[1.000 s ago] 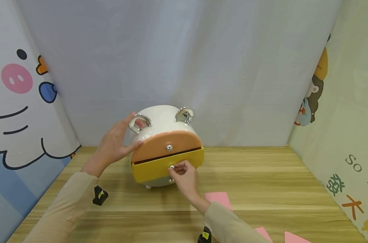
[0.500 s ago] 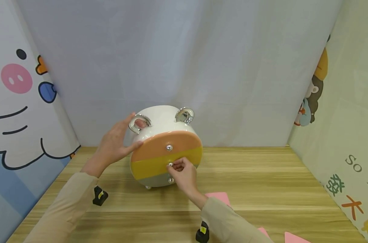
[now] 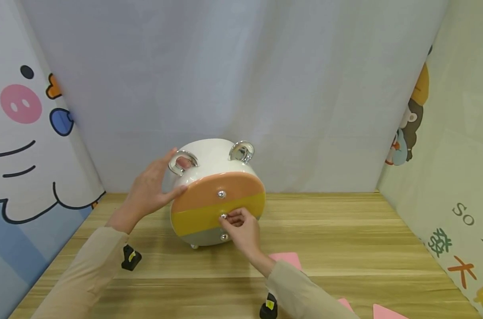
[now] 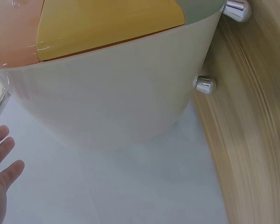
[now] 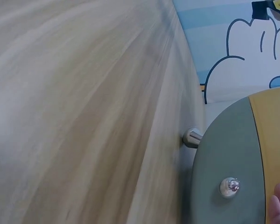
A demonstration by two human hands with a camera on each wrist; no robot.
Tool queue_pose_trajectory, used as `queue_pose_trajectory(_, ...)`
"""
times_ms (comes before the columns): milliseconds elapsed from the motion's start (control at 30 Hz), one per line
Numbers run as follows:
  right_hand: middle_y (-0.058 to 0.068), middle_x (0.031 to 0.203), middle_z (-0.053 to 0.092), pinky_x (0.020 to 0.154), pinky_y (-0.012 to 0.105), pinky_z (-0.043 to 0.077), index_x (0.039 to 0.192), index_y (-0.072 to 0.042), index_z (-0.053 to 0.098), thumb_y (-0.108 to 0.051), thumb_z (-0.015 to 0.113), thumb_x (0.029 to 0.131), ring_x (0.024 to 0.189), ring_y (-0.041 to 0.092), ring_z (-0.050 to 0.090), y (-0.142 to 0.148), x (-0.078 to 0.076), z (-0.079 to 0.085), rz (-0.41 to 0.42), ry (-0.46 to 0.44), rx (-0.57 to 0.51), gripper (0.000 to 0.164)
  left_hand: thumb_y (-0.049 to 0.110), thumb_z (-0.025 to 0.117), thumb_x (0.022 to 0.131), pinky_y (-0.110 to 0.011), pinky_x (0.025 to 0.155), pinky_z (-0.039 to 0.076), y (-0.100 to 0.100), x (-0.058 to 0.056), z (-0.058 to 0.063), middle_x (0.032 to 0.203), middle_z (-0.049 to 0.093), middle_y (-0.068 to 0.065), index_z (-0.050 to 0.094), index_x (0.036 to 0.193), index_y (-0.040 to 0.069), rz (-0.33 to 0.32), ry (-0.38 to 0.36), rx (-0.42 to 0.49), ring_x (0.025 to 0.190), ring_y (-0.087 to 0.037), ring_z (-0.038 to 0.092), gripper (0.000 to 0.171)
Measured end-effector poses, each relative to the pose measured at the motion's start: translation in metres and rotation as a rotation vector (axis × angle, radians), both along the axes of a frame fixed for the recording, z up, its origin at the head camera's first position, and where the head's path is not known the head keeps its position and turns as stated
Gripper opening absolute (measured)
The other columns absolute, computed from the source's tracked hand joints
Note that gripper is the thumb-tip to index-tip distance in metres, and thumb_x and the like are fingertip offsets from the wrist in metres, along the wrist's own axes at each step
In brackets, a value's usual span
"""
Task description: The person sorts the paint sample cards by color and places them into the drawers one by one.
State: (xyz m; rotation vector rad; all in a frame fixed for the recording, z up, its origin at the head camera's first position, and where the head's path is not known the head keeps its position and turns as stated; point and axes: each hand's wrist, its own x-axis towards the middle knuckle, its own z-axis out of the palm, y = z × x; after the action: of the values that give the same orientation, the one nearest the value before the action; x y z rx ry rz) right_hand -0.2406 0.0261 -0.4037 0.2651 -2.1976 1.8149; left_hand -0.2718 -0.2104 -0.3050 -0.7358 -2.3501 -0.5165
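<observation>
A small round drawer cabinet (image 3: 211, 153) with a white shell stands on the wooden table. Its front has an orange top drawer (image 3: 241, 184), a yellow middle drawer (image 3: 199, 219) and a grey-green bottom drawer (image 5: 228, 154), all flush. My right hand (image 3: 243, 230) pinches the silver knob (image 3: 223, 216) of the yellow drawer between thumb and fingertips. On the cabinet's left side, my left hand (image 3: 147, 188) rests its thumb near the front rim, by the left silver ring (image 3: 181, 163). In the left wrist view, its fingers (image 4: 11, 172) are extended; their contact with the shell is unclear.
Pink flat pieces (image 3: 287, 259) lie on the table (image 3: 325, 230) at the front right. Black wrist-camera parts (image 3: 131, 258) show below the forearms. A grey-white curtain (image 3: 305, 97) hangs behind, and printed cloth panels (image 3: 444, 186) flank both sides.
The yellow drawer slid inward from slightly pulled out to flush, with my right hand moving along on its knob. My left hand stayed in place. Over the last half second little changed.
</observation>
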Motion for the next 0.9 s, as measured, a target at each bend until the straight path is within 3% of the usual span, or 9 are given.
queue_pose_trajectory(200, 0.006, 0.075, 0.063, 0.062, 0.020, 0.049, 0.087, 0.000, 0.059, -0.018, 0.074, 0.074, 0.066, 0.010, 0.057, 0.009, 0.004, -0.010, 0.015, -0.015, 0.046, 0.027, 0.042, 0.065, 0.079, -0.057, 0.085, 0.042, -0.001, 0.001, 0.001, 0.132, 0.044, -0.023, 0.020, 0.145, 0.012, 0.003, -0.004, 0.001, 0.116, -0.039, 0.043, 0.085)
queue_pose_trajectory(500, 0.002, 0.074, 0.062, 0.059, 0.020, 0.048, 0.088, -0.002, 0.059, -0.017, 0.071, 0.076, 0.064, 0.009, 0.056, 0.007, 0.010, -0.041, 0.032, -0.076, 0.120, 0.024, 0.041, 0.066, 0.079, -0.057, 0.087, 0.040, -0.001, 0.000, 0.000, 0.133, 0.043, -0.022, 0.020, 0.145, 0.014, 0.004, -0.006, 0.001, 0.118, -0.038, 0.042, 0.085)
queue_pose_trajectory(733, 0.000, 0.070, 0.063, 0.057, 0.018, 0.048, 0.081, -0.005, 0.060, -0.013, 0.073, 0.072, 0.061, 0.006, 0.056, -0.003, 0.010, -0.055, -0.078, -0.020, 0.185, 0.018, 0.042, 0.066, 0.079, -0.056, 0.086, 0.042, -0.001, 0.000, -0.001, 0.132, 0.044, -0.022, 0.021, 0.145, 0.014, 0.010, -0.005, 0.002, 0.117, -0.038, 0.043, 0.085)
queue_pose_trajectory(900, 0.001, 0.068, 0.062, 0.056, 0.017, 0.046, 0.080, -0.005, 0.060, -0.011, 0.073, 0.071, 0.060, 0.005, 0.055, -0.008, 0.009, -0.057, -0.120, -0.020, 0.173, 0.017, 0.042, 0.066, 0.078, -0.056, 0.085, 0.042, 0.000, -0.001, -0.001, 0.132, 0.044, -0.022, 0.023, 0.145, 0.012, 0.005, 0.001, 0.007, 0.117, -0.038, 0.043, 0.085)
